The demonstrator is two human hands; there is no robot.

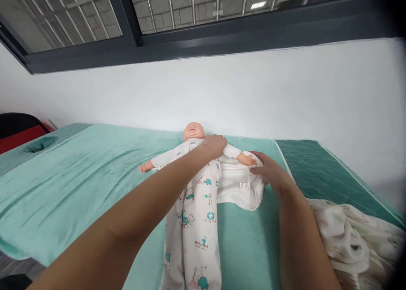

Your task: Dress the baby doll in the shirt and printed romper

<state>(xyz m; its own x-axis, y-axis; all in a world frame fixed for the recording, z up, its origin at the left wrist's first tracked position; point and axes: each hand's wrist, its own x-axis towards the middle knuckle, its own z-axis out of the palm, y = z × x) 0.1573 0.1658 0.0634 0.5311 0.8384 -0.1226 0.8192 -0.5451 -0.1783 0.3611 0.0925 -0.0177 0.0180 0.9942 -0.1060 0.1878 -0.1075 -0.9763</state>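
Note:
A baby doll (pixel 193 131) lies on its back, its head toward the wall and its arms spread. White sleeves cover the arms, and a white romper (pixel 203 205) with teal and pink prints runs down over its body and legs. My left hand (pixel 215 146) rests at the doll's shoulder with fingers curled; what they grip is hidden. Beside the torso, a plain white garment (pixel 237 184) with a small tag lies partly under the doll's arm. My right hand (pixel 269 170) pinches its outer edge, close to the doll's small hand (pixel 246 159).
A teal sheet (pixel 79 167) covers the bed, with a darker green quilted mat (pixel 304 163) on the right. A crumpled printed cloth (pixel 355 239) lies at the lower right. Behind rise a white wall (pixel 203 91) and a dark-framed window (pixel 222 40). A red and black item (pixel 22 133) sits far left.

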